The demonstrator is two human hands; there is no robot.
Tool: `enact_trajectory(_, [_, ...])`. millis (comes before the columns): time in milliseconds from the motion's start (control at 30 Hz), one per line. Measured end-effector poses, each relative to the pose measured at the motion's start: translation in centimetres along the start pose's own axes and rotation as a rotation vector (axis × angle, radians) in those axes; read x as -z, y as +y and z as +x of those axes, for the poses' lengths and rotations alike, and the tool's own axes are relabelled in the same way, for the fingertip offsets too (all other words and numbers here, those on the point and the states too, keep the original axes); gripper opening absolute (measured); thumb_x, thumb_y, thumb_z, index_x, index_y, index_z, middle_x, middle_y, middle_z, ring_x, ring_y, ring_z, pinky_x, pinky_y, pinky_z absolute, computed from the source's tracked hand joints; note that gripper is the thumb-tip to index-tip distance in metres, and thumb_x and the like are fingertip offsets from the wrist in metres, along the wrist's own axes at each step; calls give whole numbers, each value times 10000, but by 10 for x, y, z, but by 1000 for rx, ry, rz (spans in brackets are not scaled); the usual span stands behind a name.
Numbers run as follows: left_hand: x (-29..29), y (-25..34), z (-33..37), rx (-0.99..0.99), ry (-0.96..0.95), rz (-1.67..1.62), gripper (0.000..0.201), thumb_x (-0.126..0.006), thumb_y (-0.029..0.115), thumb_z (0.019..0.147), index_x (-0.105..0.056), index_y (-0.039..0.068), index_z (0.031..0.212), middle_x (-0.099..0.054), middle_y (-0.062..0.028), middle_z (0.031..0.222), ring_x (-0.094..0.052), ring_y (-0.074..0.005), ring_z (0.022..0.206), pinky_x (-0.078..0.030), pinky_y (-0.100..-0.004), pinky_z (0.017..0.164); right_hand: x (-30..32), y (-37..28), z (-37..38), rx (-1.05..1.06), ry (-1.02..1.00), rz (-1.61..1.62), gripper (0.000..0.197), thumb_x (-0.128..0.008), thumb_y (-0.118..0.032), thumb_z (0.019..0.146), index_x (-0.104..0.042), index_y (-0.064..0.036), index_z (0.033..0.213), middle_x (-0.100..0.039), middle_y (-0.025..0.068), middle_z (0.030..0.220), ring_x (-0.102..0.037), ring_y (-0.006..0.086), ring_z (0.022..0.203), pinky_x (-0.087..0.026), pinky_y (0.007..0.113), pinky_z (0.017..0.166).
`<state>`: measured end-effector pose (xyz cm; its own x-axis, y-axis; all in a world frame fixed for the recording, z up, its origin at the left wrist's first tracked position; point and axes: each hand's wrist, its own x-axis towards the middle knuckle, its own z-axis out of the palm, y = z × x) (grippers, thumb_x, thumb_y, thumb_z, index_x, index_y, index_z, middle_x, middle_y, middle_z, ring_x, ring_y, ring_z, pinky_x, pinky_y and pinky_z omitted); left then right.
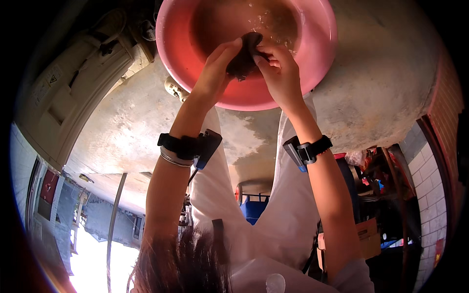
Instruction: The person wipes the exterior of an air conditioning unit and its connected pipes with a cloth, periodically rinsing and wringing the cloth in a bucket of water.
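Note:
Over a pink basin (pixel 325 39) of murky brown water, a dark, wet-looking piece of cloth (pixel 242 61) is stretched between both hands. My left hand (pixel 217 66) grips its left side, with the thumb along the top edge. On the other side my right hand (pixel 278 66) pinches it between thumb and fingers. The cloth is bunched, and its exact kind does not show. Small bubbles float on the water (pixel 259 17) beyond the hands. Dark straps with small box-like devices circle both wrists.
The basin stands on a stained concrete floor (pixel 381 93), just beyond my knees. A beige appliance (pixel 63 97) lies to the left. Near the basin's left rim is a pale shoe tip (pixel 173 88). A cardboard box (pixel 367 237) and cluttered items are at lower right, by a tiled wall (pixel 427 180).

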<state>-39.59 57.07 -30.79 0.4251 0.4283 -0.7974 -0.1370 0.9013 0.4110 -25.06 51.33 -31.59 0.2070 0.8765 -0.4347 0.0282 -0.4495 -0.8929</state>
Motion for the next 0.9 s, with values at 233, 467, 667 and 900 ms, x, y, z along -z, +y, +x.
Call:
enact_trajectory(233, [-15,-13,-1,-424,308,496,280,-541,13,825,-553,21,1104,-558,-84,943,-571,-155,880,-494,-288,740,-5,-10,-10,-220,38,303,172,-557,-109,873,-572,-32,1026,-555,41,1065,-546,159,1010,-423,310,909])
enact_trajectory(467, [-42,-7,-27,-715,334,830,377,-529,-128,697,-582,33,1034,-509,-108,1004,-582,-233,865,-510,-303,728,-2,-23,-5,-501,-73,1068,386,-420,-387,942,-482,-106,1199,-538,55,1201,-494,152,1092,-388,344,938])
enact_trajectory(667, [-59,-2,-46,-774,426,929,330,-569,-138,667,-566,30,951,-519,-110,956,-574,-258,867,-498,-308,707,-10,-53,-6,-489,-59,1189,532,-354,-452,948,-493,-13,1215,-573,114,1140,-502,243,1115,-380,385,963])
enact_trajectory(900, [-74,-1,-59,-911,495,1066,365,-610,-83,629,-590,24,977,-553,-118,1033,-553,-313,911,-475,-379,723,-12,-83,-5,-432,-112,982,488,-386,-389,955,-410,-22,1275,-542,135,1128,-527,295,1083,-417,408,942])
